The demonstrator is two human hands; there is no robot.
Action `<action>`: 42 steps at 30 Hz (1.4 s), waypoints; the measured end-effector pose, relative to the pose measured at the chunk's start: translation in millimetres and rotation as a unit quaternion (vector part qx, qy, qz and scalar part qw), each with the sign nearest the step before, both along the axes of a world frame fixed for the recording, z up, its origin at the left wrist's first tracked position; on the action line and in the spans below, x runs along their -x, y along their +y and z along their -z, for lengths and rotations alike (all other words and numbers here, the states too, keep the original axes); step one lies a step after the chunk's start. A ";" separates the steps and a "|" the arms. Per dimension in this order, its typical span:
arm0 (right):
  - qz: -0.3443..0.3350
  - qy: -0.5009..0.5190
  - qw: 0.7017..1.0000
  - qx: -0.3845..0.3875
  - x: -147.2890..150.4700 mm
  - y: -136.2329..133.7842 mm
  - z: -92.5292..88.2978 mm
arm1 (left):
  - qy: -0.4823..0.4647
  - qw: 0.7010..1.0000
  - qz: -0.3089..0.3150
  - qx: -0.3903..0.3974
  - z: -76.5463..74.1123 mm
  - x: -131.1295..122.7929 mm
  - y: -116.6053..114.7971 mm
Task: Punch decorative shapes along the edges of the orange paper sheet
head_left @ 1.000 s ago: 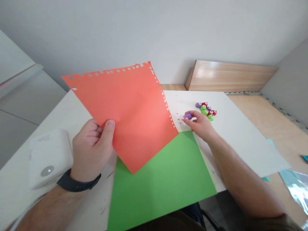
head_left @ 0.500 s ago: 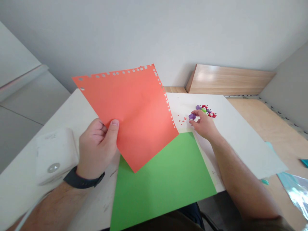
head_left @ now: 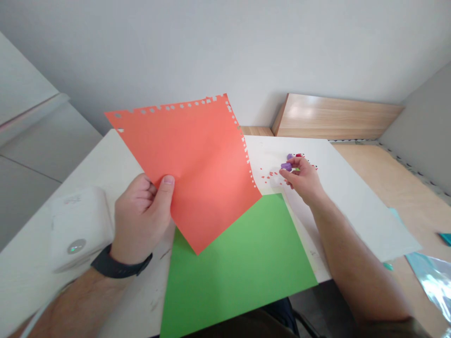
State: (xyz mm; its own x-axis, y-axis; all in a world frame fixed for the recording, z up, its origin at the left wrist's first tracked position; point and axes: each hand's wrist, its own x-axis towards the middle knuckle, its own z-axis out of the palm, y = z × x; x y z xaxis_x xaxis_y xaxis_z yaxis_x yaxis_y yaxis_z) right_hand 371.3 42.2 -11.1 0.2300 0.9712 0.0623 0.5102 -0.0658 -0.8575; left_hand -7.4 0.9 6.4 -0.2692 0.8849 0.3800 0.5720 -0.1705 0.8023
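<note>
My left hand, a dark band on its wrist, pinches an orange-red sheet of paper by its left edge, thumb on the near face. Small shaped holes run along the sheet's top and right edges. Under its lower corner lies a green sheet of paper. My right hand grips a small purple paper punch between thumb and fingers, just above the table and apart from the orange-red sheet. Several tiny orange-red paper cutouts lie beside it. Behind the hand, more punches in red, purple and green are mostly hidden.
A white box-shaped device with a round button and a cable stands at the left. The white table meets a light wooden surface at the right, where clear plastic packaging lies. A wooden panel leans at the back.
My right hand has tilted the purple punch and shifted slightly right. More orange-red cutouts now lie on the table below it. The left hand and its sheet are nearly still.
</note>
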 end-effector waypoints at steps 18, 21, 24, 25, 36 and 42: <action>0.108 -0.185 0.977 -0.003 -34.5 2.0 -1.1 | 0.002 1.000 -0.005 0.010 -2.6 -1.0 0.4; 0.131 -0.235 0.962 0.037 -40.9 -3.2 -7.8 | -0.003 1.000 -0.003 0.012 -1.0 0.3 0.7; 0.124 -0.300 0.941 0.095 -41.6 -7.3 -13.2 | 0.002 1.000 -0.009 0.013 -1.0 0.6 0.4; 0.117 -0.319 0.934 0.110 -41.1 -7.9 -14.0 | 0.005 1.000 -0.011 0.014 -1.4 0.3 0.2; 0.149 -0.416 0.893 0.079 -39.0 -8.0 -7.4 | -0.003 0.999 0.009 0.034 -0.6 -2.8 1.3; 0.129 -0.343 0.928 -0.061 -20.7 -9.2 -0.1 | -0.006 0.996 0.072 0.060 2.0 -5.4 1.4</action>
State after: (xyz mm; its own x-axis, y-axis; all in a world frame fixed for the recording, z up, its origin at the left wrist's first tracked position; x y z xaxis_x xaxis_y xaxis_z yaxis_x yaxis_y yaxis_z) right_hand 392.0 33.0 -11.1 0.3188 0.8656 0.3862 0.9200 -0.1846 -0.3457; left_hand -2.0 2.3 4.4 -0.1409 0.9535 0.2664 0.5388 -0.1519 0.8287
